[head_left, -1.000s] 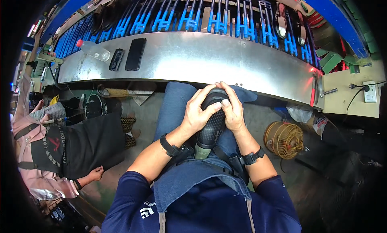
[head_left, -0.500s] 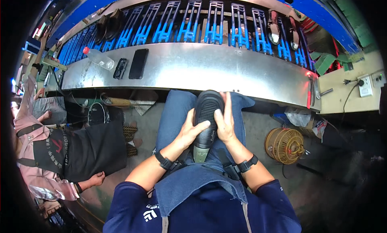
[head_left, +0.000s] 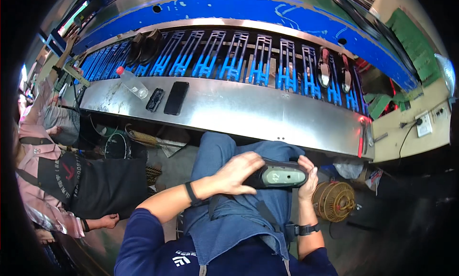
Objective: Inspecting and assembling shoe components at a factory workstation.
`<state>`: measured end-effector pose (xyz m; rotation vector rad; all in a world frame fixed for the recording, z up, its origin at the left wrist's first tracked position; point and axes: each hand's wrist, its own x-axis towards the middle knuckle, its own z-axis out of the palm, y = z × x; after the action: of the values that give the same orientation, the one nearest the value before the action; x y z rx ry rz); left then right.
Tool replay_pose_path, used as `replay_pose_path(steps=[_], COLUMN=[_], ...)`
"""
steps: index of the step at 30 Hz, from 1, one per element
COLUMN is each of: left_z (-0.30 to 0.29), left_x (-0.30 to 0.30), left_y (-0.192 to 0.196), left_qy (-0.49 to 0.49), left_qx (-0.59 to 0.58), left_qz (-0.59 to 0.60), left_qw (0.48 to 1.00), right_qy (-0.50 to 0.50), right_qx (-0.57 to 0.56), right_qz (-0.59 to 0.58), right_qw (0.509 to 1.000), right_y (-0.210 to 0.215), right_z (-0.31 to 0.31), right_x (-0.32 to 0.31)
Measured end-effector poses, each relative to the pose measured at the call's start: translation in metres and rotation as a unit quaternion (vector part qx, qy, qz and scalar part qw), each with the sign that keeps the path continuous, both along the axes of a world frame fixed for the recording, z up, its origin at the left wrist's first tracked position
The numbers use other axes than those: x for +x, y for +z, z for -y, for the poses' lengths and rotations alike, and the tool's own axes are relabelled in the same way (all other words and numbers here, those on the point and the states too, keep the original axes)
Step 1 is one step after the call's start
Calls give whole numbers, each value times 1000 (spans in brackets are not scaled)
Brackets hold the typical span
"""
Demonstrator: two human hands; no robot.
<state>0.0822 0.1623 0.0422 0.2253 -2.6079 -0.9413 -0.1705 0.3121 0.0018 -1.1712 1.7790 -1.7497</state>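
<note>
Above my lap, a black shoe [head_left: 256, 178] lies sideways with a pale green shoe last [head_left: 282, 176] inside it. The last's flat top faces up. My left hand [head_left: 237, 172] grips the shoe's left end, fingers over the far side and thumb apart on the near side. Around the right end curl the fingers of my right hand [head_left: 309, 180], partly behind the shoe. The sole is turned out of sight. Blue denim, an apron [head_left: 239, 223] and trousers, lies beneath both hands.
A metal bench [head_left: 229, 108] crosses ahead, bearing a bottle [head_left: 134, 85], a phone [head_left: 176, 98] and a small black object [head_left: 155, 99]. Behind it runs a blue-barred conveyor [head_left: 205, 61] with dark shoes [head_left: 143, 47]. A seated co-worker [head_left: 95, 185] is at left, a round wicker basket [head_left: 334, 201] at right.
The shoe has turned from upright, ridged sole showing, to sideways with the last's top showing. My left hand shifted to its left end, my right hand to its right end. The view tilted up.
</note>
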Motion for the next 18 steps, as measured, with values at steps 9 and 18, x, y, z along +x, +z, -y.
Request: replay_pose_path(steps=[9, 18], left_z=[33, 184], left_x=[-62, -71], left_y=[-1, -16], left_qy=[23, 247], left_qx=[100, 546], left_qz=[93, -27], left_qw=[990, 800], right_qy=[44, 121], right_qx=[43, 191], right_qz=[95, -71], right_qw=[994, 972], right_y=[-6, -21], right_z=[35, 209], right_x=[-26, -173])
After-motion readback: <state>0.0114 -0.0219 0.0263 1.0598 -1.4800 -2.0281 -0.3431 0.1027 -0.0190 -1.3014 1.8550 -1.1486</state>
